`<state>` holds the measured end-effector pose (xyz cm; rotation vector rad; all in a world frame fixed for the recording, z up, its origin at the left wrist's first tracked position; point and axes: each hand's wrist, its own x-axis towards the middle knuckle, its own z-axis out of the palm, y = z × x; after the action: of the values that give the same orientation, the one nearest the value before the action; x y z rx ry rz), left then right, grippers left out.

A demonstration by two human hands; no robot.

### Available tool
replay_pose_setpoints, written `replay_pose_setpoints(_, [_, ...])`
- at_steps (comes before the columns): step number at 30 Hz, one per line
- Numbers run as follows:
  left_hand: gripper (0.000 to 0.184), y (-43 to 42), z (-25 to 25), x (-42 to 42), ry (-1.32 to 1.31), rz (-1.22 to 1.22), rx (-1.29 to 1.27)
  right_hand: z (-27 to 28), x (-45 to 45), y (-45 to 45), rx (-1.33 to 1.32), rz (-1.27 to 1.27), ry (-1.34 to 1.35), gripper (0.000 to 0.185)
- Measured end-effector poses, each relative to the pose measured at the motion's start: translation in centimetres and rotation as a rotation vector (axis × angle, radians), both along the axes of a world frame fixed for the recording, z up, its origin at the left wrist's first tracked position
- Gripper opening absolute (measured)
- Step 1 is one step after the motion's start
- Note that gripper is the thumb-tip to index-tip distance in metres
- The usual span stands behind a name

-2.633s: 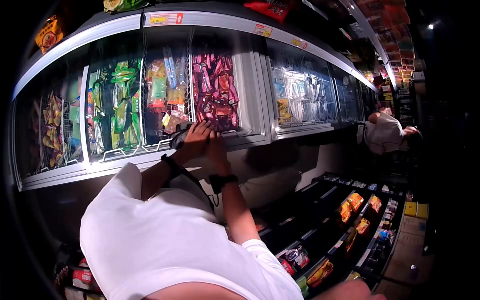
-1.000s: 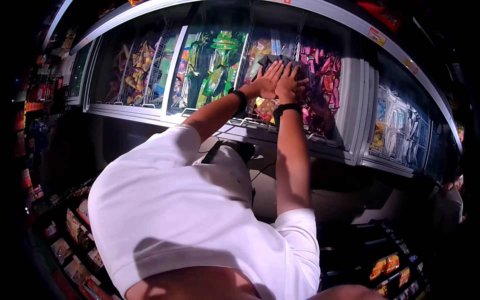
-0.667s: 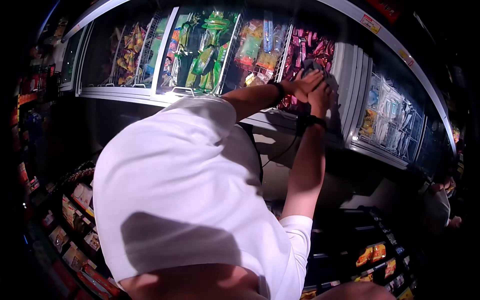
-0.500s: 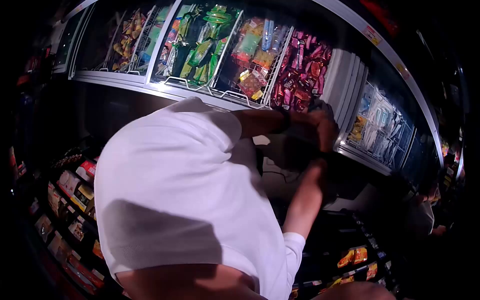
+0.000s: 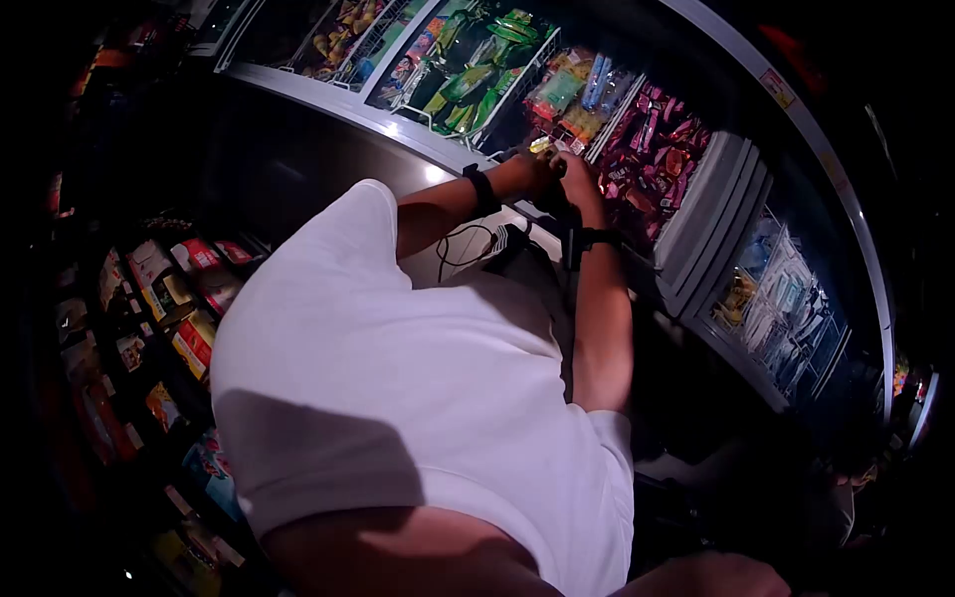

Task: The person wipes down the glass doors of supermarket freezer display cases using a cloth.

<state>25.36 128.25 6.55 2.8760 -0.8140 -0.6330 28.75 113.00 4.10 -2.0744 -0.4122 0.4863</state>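
Observation:
My left hand (image 5: pixel 535 175) and my right hand (image 5: pixel 575 179) meet at the front rim of a chest freezer (image 5: pixel 418 147). Dark bands circle both wrists. Fingers on both hands look curled together in shadow; whatever lies between them is too dark to make out. Just beyond them, in a wire basket, are mixed clear and coloured ice-cream packs (image 5: pixel 577 95), one with a small yellow end near my left fingers. Many pink-and-dark-red wrapped ice creams (image 5: pixel 657 149) fill the section to the right of my right hand.
Green wrapped ice creams (image 5: pixel 477 80) lie left of the mixed packs. Grey stacked panels (image 5: pixel 711 224) stand between the pink packs and pale packs (image 5: pixel 791 298). Shelves of boxed goods (image 5: pixel 199 343) are at left. Part of another person (image 5: pixel 846 507) shows at far right.
Both hands have moved left along the freezer rim, from beside the pink packs and grey panels to the mixed-pack basket. The view has shifted too.

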Motion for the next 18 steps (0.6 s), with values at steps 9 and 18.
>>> replay_pose_setpoints(9, [0.049,-9.9,-1.9,1.1,-0.243,-0.615,-0.2,1.6,-8.8,-12.7,-0.167,-0.314,-0.164,0.055])
replay_pose_setpoints(18, [0.025,-28.6,-2.0,2.1,0.112,-1.117,-0.45,-5.3,-17.1,-24.3,-0.342,-0.811,-0.526,0.059])
